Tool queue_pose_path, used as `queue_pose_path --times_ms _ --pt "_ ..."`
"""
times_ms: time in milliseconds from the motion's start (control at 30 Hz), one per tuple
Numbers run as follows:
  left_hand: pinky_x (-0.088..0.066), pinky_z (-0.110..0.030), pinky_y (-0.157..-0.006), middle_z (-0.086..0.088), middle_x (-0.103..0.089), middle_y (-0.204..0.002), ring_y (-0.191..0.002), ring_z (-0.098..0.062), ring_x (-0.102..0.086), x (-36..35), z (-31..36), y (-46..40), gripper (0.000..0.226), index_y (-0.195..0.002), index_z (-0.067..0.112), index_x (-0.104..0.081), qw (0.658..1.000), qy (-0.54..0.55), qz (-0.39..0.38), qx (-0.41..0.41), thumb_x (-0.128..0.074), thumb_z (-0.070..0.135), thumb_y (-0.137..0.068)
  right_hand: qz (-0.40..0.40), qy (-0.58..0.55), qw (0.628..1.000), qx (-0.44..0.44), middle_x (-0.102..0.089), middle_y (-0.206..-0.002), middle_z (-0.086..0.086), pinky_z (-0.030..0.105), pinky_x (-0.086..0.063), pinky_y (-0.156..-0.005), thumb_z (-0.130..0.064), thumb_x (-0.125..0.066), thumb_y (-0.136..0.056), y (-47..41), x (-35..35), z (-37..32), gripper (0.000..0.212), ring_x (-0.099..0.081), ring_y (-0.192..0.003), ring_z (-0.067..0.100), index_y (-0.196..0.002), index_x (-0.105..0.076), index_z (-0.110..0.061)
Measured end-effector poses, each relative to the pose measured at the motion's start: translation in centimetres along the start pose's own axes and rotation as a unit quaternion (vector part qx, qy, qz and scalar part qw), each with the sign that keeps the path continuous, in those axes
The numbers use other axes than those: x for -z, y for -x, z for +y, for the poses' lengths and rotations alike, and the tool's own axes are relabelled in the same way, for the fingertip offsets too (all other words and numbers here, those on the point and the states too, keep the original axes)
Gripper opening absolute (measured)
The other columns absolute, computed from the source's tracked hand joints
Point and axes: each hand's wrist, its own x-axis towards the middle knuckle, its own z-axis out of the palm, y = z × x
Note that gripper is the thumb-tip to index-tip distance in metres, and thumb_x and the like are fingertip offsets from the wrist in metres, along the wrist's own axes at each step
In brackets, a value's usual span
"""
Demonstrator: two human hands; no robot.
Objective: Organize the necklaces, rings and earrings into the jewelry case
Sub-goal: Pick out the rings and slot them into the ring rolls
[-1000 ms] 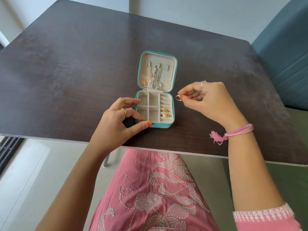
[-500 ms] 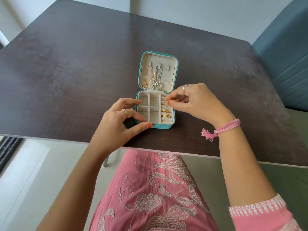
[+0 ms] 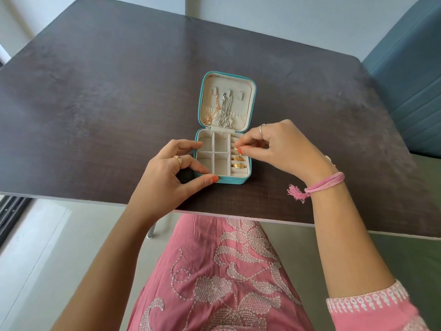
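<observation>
In the head view, a teal jewelry case [image 3: 223, 180] lay open at the frame's center on the dark desk [image 3: 95, 96]. The left hand [image 3: 167, 177] gripped its lower left corner between thumb and fingers. The right hand [image 3: 276, 149] pinched a gold ring [image 3: 236, 149] over the ring rolls, just above 2 seated rings [image 3: 238, 161]. In the lid hung 2 necklaces [image 3: 219, 108], 1 gold, 1 silver.

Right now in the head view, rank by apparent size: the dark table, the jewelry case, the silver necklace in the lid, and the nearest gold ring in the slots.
1. Dark table
2. Jewelry case, lid open
3. Silver necklace
4. Nearest gold ring

No ties; each is plainly smaller than the one before.
</observation>
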Motion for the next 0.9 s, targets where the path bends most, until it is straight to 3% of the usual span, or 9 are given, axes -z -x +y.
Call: queue_pose_path --times_ms 133,333,600,900 --pt "-0.039 -0.012 -0.094 0.013 -0.051 -0.125 -0.117 -0.001 -0.049 0.0 0.07 0.01 0.025 -0.084 0.028 -0.074 1.0 0.001 0.0 -0.001 -0.069 0.048 -0.07 0.001 0.0 1.0 0.0 -0.073 -0.102 -0.003 0.008 -0.05 -0.075 -0.019 -0.07 -0.086 0.15 -0.08 0.03 0.021 -0.062 -0.079 -0.002 -0.106 -0.073 -0.017" --pt "-0.035 -0.003 -0.093 0.015 -0.05 -0.124 -0.116 0.004 -0.047 0.0 -0.06 0.01 0.025 -0.084 0.029 -0.074 1.0 0.006 0.002 0.001 -0.069 0.049 -0.07 0.015 -0.014 1.0 0.004 -0.072 -0.099 -0.003 0.012 -0.052 -0.08 -0.016 -0.071 -0.085 0.31 -0.23 0.08 0.02 -0.064 -0.078 -0.001 -0.105 -0.074 -0.015" --pt "-0.036 -0.004 -0.092 0.015 -0.05 -0.124 -0.116 0.003 -0.048 -0.03 0.01 -0.01 0.025 -0.084 0.028 -0.074 1.0 0.005 0.002 0.003 -0.069 0.048 -0.07 0.006 0.005 1.0 0.009 -0.07 -0.103 -0.003 0.026 -0.055 -0.08 -0.019 -0.07 -0.086 -0.11 -0.44 0.35 0.02 -0.061 -0.091 0.004 -0.105 -0.074 -0.017" --pt "-0.038 -0.011 -0.094 0.013 -0.051 -0.125 -0.118 -0.001 -0.049 -0.01 0.1 0.0 0.022 -0.083 0.029 -0.074 1.0 0.009 0.003 0.005 -0.07 0.047 -0.07 -0.042 0.013 0.999 0.011 -0.058 -0.102 -0.012 0.003 -0.04 -0.077 -0.017 -0.062 -0.092 -0.3 -0.41 0.91 0.024 -0.052 -0.095 0.0 -0.114 -0.07 -0.021"
